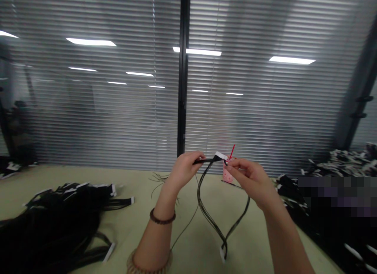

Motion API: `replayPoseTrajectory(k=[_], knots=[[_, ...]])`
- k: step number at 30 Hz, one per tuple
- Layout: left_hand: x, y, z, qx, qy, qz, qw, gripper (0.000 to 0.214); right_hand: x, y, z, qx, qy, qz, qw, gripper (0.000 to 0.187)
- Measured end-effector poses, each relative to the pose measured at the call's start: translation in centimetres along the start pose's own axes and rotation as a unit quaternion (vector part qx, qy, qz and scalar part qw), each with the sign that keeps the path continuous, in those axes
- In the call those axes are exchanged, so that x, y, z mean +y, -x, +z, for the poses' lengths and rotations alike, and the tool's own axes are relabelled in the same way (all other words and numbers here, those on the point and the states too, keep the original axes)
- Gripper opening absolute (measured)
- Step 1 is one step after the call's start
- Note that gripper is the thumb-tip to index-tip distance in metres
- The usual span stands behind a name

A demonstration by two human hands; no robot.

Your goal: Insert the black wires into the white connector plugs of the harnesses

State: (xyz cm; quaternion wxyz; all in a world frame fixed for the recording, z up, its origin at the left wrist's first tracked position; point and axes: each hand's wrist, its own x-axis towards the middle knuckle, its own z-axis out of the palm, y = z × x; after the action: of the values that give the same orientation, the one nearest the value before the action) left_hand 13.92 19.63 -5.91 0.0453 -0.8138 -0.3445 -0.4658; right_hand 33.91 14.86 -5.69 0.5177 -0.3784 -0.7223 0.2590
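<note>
Both hands are raised above the table, holding a thin black cable harness [206, 203] that hangs in a loop below them. My left hand [185, 168] is closed, pinching the black wires near the top. My right hand [250, 179] is also closed, gripping the harness just right of its white connector [220, 155]. A second white connector [223, 253] dangles at the bottom of the loop, near the table. A dark bead bracelet sits on my left wrist.
A big pile of black cable harnesses [53, 223] with white connectors lies on the left of the beige table [138, 223]. More harnesses [332, 164] are heaped at the right. A pink cup [227, 173] with a red straw stands behind my hands, before a blind-covered glass wall [182, 73].
</note>
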Motion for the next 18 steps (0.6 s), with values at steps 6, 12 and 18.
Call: replayPoseTrajectory(k=[6,12,18], knots=[[-3.6,0.8,-1.8,0.051,-0.007,-0.109,0.993,0.014,-0.8,0.5,-1.2,0.049,-0.039,0.018,0.998,0.029],[-5.6,1.5,-2.3,-0.025,-0.003,-0.126,0.992,0.023,-1.4,0.8,-0.6,0.002,-0.067,0.032,0.997,0.032],[-4.9,1.3,1.0,-0.089,0.036,-0.107,0.99,0.015,-1.8,0.9,1.3,-0.079,-0.131,0.072,0.986,0.032]])
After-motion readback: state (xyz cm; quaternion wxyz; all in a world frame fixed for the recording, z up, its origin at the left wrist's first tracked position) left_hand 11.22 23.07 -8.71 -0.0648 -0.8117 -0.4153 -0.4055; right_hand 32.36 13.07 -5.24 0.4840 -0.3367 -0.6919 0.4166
